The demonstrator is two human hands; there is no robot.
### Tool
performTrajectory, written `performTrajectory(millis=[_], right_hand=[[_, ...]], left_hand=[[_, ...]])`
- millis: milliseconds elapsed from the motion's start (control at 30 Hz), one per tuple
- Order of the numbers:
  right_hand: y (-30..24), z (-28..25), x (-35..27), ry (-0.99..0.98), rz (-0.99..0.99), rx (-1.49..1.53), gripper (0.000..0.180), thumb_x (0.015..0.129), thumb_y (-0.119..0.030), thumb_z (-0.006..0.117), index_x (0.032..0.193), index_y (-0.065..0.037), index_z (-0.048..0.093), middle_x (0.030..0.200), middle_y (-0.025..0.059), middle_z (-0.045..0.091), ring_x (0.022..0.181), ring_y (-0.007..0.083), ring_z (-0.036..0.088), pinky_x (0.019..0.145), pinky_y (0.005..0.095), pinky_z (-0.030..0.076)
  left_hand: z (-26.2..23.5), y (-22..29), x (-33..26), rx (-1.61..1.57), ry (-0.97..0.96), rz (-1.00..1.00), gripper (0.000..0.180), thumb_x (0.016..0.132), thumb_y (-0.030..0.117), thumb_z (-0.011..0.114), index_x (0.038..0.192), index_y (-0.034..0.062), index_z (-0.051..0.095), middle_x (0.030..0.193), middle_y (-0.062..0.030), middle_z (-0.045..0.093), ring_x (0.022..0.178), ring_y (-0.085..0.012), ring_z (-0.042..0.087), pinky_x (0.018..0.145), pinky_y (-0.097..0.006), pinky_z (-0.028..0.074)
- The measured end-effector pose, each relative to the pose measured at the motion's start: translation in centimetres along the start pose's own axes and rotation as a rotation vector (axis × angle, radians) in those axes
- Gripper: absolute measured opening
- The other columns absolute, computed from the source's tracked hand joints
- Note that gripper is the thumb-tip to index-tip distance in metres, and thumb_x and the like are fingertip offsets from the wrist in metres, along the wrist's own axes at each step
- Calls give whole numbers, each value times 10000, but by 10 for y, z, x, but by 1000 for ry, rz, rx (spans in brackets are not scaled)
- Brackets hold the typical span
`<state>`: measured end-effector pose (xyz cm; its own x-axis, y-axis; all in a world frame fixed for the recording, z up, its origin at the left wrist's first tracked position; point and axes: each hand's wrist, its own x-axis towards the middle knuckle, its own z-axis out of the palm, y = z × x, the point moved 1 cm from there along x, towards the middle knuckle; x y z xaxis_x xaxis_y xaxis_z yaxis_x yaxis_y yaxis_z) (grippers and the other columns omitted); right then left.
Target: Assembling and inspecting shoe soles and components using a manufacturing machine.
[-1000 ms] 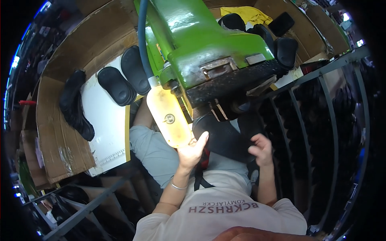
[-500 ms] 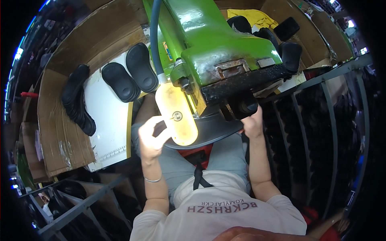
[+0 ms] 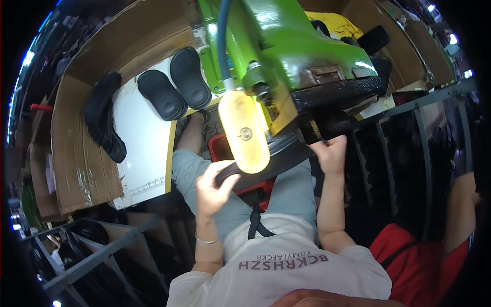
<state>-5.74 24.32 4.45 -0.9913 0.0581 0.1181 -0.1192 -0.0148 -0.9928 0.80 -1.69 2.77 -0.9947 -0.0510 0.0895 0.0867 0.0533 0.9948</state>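
Observation:
A long black piece, apparently a shoe sole [image 3: 287, 157], lies slanted beneath the head of a green machine [image 3: 312, 46]. My left hand [image 3: 214, 188] is closed on its left end, with thumb and fingers around the edge. At its other end, my right hand [image 3: 331, 156] is closed on the edge beside the machine's dark working part. A glowing, oblong lamp [image 3: 243, 135] on a blue-grey hose hangs in front of the piece and hides some of its middle.
Black soles [image 3: 162, 94] lie on a white board [image 3: 146, 143] in a cardboard box [image 3: 84, 148] to the left. Another box [image 3: 404, 48] with a yellow cloth [image 3: 335, 24] stands beyond the machine. Metal racks [image 3: 422, 138] flank me. At lower right is a person in red [image 3: 414, 261].
The black piece has turned, its left end now clear of the lamp in my left hand. My view has shifted slightly. The person in red shows more at the right.

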Motion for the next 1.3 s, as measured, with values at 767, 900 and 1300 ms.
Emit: performTrajectory(millis=[767,900,1300], right_hand=[[22,44,-14,-123,145,220,364,721,-58,778,908,-13,469,790,60,618,701,56,583,597,183,463],[22,55,0,-127,-39,125,514,643,-62,840,885,-50,386,758,43,586,678,61,559,577,189,449],[28,37,-23,72,-145,84,477,660,-58,820,945,-50,438,739,-5,550,612,27,462,547,171,362]], left_hand=[[-61,-36,-13,-118,-8,-76,232,770,-67,656,909,-3,481,893,-81,598,813,-115,571,753,-245,466],[-16,-65,-56,-154,-45,-253,211,787,-85,633,905,0,480,918,-95,606,845,-120,593,761,-246,486],[97,-16,8,-344,-28,2,297,844,-5,607,1112,-16,479,1040,-84,582,923,-116,562,823,-243,457]])
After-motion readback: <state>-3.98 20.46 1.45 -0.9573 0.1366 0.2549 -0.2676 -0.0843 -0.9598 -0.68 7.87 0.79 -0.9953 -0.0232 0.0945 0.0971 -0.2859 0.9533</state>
